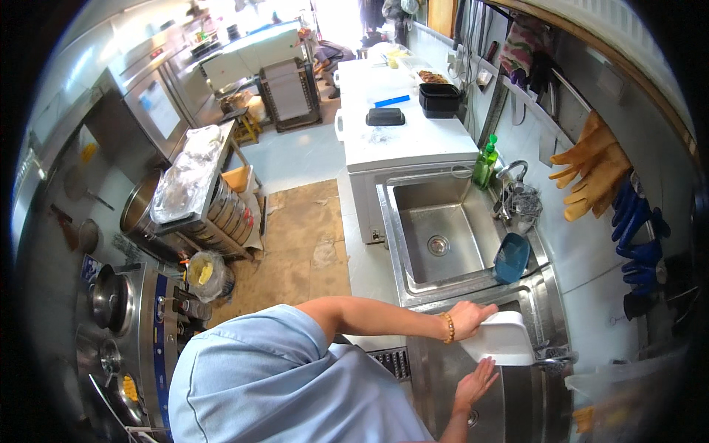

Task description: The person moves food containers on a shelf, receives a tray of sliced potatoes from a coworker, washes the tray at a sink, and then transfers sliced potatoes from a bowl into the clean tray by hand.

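A white rectangular plastic container (507,341) is tilted over the nearer basin of the steel sink, close to the lower faucet (552,357). My left hand (473,320), with a beaded bracelet at the wrist, is closed on its upper left edge. At the container's lower left corner is my right hand (475,383), its fingers stretched out and apart. The fingertips seem to touch the container's edge, though firm contact is hard to make out. The container's inside is mostly hidden.
Beyond lies another sink basin (439,232), with a blue-grey scoop-like container (512,258) on its rim. A green bottle (484,162) and wire scrubber (521,207) stand behind it. Orange gloves (594,166) hang on the wall. Black containers (439,100) sit on the white freezer (406,144).
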Demonstrator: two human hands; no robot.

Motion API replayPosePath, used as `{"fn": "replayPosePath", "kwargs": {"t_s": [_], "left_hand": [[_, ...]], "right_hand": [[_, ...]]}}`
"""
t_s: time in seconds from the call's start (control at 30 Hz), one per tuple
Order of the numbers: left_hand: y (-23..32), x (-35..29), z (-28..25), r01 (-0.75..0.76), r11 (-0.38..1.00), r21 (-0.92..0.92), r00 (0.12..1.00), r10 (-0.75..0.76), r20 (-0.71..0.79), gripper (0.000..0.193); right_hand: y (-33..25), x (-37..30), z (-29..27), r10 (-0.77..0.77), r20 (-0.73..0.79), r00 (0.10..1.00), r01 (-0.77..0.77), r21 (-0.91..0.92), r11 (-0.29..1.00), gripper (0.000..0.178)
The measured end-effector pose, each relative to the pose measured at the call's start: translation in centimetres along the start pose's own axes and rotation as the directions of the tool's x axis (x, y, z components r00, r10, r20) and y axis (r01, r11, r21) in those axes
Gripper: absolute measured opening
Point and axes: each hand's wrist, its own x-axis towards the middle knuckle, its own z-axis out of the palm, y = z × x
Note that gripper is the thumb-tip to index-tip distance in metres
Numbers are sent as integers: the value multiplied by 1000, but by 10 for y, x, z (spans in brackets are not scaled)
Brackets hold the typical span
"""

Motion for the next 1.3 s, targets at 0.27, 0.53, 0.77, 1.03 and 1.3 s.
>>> {"fn": "replayPosePath", "kwargs": {"t_s": [0.27,0.53,0.77,1.03,1.3], "left_hand": [[-4,-24,-7,-102,990,94,992,94,87,48],[-59,-18,-1,-511,773,375,859,456,231,29],[-47,-8,30,-674,711,202,739,640,211,32],[-31,-17,-3,-723,686,-80,678,727,112,40],[-9,-36,130,-656,755,-21,404,374,835,31]], "right_hand": [[-17,-18,52,234,53,971,-226,522,822,33],[46,-16,41,602,433,671,-728,542,421,46],[10,33,-12,260,635,727,91,286,-954,69],[-43,53,-127,460,645,610,172,459,-872,60],[7,-73,70,514,553,655,141,579,-803,30]]}}
